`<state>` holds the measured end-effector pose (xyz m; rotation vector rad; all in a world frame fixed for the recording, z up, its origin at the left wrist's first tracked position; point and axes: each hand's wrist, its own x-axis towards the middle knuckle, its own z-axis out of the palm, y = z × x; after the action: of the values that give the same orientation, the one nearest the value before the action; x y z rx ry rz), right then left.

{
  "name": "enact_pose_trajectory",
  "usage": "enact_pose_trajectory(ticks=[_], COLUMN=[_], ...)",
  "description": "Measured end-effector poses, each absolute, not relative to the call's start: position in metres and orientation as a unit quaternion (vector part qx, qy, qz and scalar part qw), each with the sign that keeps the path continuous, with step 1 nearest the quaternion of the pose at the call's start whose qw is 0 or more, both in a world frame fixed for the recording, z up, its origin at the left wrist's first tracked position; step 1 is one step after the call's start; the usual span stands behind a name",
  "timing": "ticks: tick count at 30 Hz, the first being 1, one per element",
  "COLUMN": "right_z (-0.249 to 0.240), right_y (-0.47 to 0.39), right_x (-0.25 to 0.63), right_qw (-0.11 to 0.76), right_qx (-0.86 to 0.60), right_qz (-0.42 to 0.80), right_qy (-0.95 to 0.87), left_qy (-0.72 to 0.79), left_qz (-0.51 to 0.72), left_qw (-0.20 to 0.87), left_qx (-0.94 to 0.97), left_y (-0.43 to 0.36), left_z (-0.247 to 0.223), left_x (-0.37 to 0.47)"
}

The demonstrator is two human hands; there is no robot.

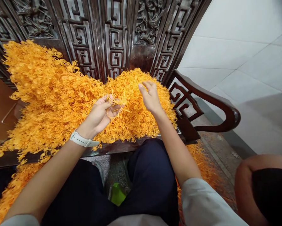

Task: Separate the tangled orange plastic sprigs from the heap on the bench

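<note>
My left hand (pixel 102 110), with a pale watch band on its wrist, is closed on a small tangle of thin orange plastic strands (pixel 116 106). Loose ends stick out past its fingertips to the right. To the right, my right hand (pixel 150 95) hovers with thumb and fingers apart, and I see nothing between them. Both hands are over a large heap of similar orange, branching plastic pieces (pixel 133 125) piled on the seat of a dark wooden bench. How the held strands join is too fine to make out.
Behind the heap rises the carved bench back (pixel 98 40); a curved armrest (pixel 216 110) stands at right. A cardboard box (pixel 1 106) is at far left. More orange pieces (pixel 207 169) lie on the floor. Something green (pixel 117 194) is between my legs. Another person's bent limb (pixel 249 185) is at lower right.
</note>
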<state>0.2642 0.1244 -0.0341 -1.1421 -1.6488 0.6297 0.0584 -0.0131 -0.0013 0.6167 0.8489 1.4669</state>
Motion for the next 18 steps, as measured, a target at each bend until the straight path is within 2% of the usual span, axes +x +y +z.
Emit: enact_pose_trajectory(ticks=[10, 13, 16, 18], right_z=[-0.004, -0.014, -0.024, -0.028], right_y=[0.068, 0.072, 0.082, 0.091], right_x=[0.246, 0.237, 0.229, 0.229], right_qw=[0.437, 0.423, 0.411, 0.444], right_qx=[-0.220, -0.194, -0.140, -0.117], right_qz=[0.331, 0.390, 0.518, 0.575], right_qy=[-0.807, -0.795, -0.737, -0.677], left_qy=[0.383, 0.366, 0.309, 0.269], left_qz=[0.677, 0.650, 0.588, 0.574], left_qw=[0.561, 0.609, 0.696, 0.722], left_qx=[0.285, 0.270, 0.273, 0.277], left_y=[-0.004, -0.009, -0.018, -0.024], left_z=[-0.009, -0.004, 0.007, 0.015], left_x=[0.065, 0.067, 0.068, 0.067])
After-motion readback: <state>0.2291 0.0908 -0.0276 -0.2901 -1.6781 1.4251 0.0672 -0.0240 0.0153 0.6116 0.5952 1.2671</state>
